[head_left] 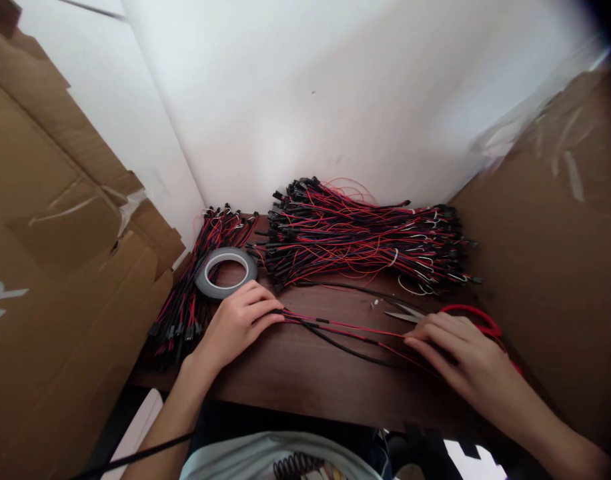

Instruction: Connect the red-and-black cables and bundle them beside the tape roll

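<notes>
Between my hands a few thin red and black wires (353, 328) stretch just above the dark tabletop, with short black sleeves along them. My left hand (243, 317) pinches their left end, where a black cable (343, 348) also runs out and curves down to the right. My right hand (453, 347) has its fingertips closed on a red wire at the right end. Beside and partly under that hand lie scissors with red handles (478, 313), blades pointing left. A roll of grey tape (253, 270) lies flat just behind my left hand.
A large pile of red and black wire harnesses (355, 237) lies against the white wall (315, 100). A smaller bundle (185, 307) lies at the left of the brown table (305, 390). Cardboard panels (50, 267) stand on both sides. Small white scraps (375, 303) lie near the scissors.
</notes>
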The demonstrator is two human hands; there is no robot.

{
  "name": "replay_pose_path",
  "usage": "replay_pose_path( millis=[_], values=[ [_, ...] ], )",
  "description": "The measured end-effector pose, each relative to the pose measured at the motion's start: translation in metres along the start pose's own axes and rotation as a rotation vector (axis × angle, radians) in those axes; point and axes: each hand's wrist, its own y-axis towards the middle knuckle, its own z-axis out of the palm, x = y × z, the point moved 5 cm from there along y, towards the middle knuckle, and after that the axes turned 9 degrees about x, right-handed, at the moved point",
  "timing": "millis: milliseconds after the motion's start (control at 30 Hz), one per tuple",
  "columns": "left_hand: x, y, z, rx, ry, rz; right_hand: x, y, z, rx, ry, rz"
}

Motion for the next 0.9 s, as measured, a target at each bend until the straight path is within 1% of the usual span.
replay_pose_path(
  millis=[100,233,300,400,633,767,900],
  values=[
    [-0.001,-0.005,0.003,0.043,0.012,-0.045,-0.001,-0.003,0.01,0.017,0.02,0.002],
    [0.0,-0.011,0.011,0.087,-0.001,-0.072,-0.006,-0.009,0.027,0.041,0.087,0.067],
    [0.002,-0.012,0.015,0.073,-0.013,-0.069,-0.006,-0.013,0.031,0.013,0.1,0.098],
    [0.006,-0.012,0.018,0.04,-0.022,-0.066,-0.004,-0.016,0.033,-0.022,0.119,0.101],
    [0.01,-0.015,0.012,-0.053,-0.009,-0.067,-0.001,-0.018,0.031,-0.013,0.2,0.033],
    [0.01,-0.016,0.013,-0.076,-0.012,-0.086,-0.001,-0.018,0.034,-0.001,0.213,0.037],
    [0.011,-0.016,0.015,-0.08,-0.005,-0.109,0.001,-0.014,0.032,-0.01,0.168,0.068]
  ],
)
